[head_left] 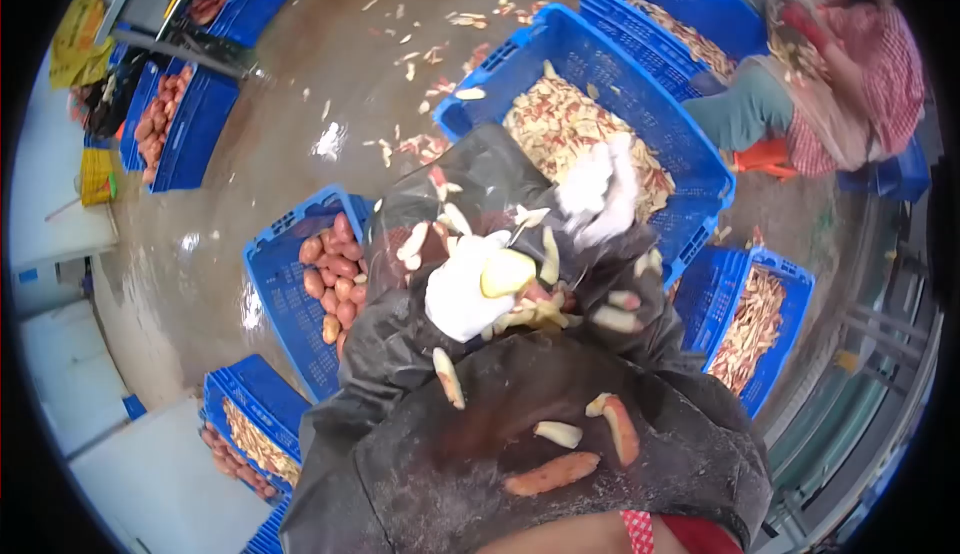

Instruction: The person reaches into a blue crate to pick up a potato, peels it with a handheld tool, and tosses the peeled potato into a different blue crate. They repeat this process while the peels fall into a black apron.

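Yellow peeled potato point(509, 275) in the white-gloved left hand point(462, 294).

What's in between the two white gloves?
In the head view, the peeled potato in the left hand, then some pale peelings over the dark apron, before the right hand.

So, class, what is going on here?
A person in white gloves holds a peeled potato in the left hand. The right hand is over a blue crate of peels; it is too blurred to tell whether it holds anything. Red potatoes lie in the crate at the left. Peels also lie on the dark apron. Another person is at the right.
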### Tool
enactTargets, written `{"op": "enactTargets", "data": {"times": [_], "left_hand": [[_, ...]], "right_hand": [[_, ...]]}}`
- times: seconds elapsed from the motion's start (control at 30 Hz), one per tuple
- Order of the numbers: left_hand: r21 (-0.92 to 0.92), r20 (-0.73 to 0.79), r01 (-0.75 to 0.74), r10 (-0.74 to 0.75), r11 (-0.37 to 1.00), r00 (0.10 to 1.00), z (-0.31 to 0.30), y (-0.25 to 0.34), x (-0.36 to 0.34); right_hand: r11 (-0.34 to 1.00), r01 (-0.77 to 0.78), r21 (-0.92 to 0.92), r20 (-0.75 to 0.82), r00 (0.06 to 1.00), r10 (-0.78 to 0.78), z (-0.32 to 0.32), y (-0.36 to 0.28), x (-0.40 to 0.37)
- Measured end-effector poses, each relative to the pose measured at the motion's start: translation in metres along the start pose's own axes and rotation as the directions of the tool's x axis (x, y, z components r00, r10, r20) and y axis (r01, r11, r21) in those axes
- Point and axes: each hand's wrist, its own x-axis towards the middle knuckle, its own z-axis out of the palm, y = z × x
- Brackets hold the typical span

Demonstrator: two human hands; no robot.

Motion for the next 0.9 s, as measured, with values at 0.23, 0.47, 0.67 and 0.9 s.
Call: {"op": "enactTargets", "data": {"times": [0.23,0.47,0.67,0.9], "left_hand": [[-0.631,0.294,0.259,-0.083,0.731,0.952,-0.061,-0.056,-0.016],[-0.648,-0.760,-0.726,-0.142,0.229,0.634,-0.378,0.001,0.168],[-0.554,0.076,-0.345,0.459,0.758,0.885,-0.217,-0.013,0.137],[-0.225,-0.696,-0.075,-0.107,0.971,0.710,-0.128,-0.147,-0.087]], "right_hand": [[0.943,-0.217,-0.252,-0.264,0.953,0.148,-0.041,-0.019,0.034],[0.828,-0.116,-0.549,-0.300,0.952,-0.066,-0.006,0.005,0.027],[0.791,0.025,-0.612,-0.046,0.997,-0.066,0.035,-0.002,0.015],[-0.021,0.531,-0.847,0.522,0.825,-0.216,0.005,0.026,0.031]]}}
